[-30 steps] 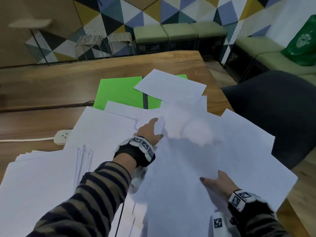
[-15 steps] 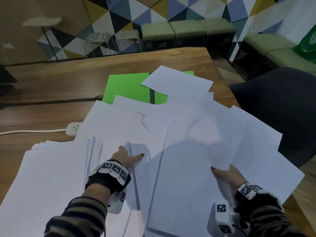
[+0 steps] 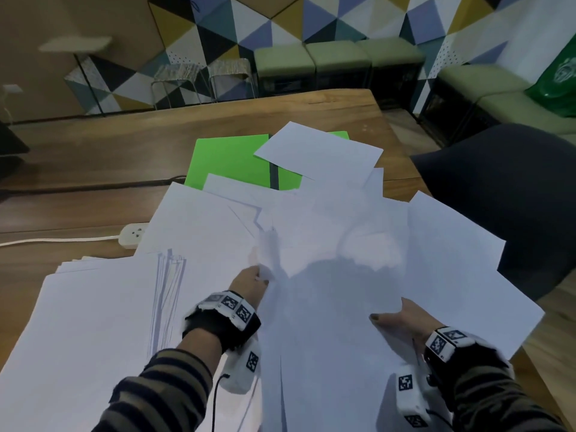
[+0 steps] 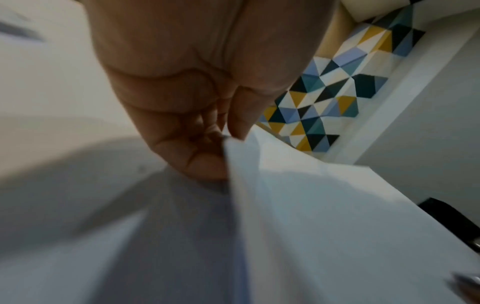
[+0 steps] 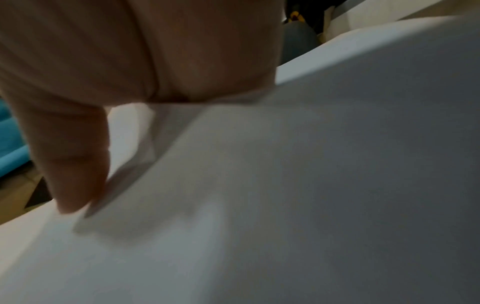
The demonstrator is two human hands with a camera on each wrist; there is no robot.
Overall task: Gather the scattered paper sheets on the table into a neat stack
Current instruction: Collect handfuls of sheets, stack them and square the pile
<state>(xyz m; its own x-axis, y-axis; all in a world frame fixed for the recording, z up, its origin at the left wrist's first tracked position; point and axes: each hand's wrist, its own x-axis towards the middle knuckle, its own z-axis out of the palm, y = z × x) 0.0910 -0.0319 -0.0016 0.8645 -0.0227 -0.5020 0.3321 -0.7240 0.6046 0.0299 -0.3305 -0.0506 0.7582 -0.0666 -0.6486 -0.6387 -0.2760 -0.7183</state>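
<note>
White paper sheets (image 3: 311, 219) lie fanned across the wooden table (image 3: 93, 157). A squarer stack (image 3: 78, 322) sits at the near left. Between my hands is a bundle of sheets (image 3: 330, 332). My left hand (image 3: 260, 277) pinches its raised left edge with curled fingers, which shows close up in the left wrist view, left hand (image 4: 223, 142), sheet (image 4: 298, 205). My right hand (image 3: 396, 316) grips the bundle's right side, thumb on top and fingers hidden underneath. In the right wrist view the thumb of my right hand (image 5: 75, 181) presses on the paper (image 5: 285, 185).
A green folder (image 3: 230, 160) lies behind the pile, with one loose sheet (image 3: 318, 154) across it. A white power strip (image 3: 132, 235) and its cord are at the left. A dark chair (image 3: 498, 198) stands at the table's right edge.
My left hand drew back from its far reach towards me. It went from lying on the paper to pinching a raised sheet edge. My right hand kept its grip in place.
</note>
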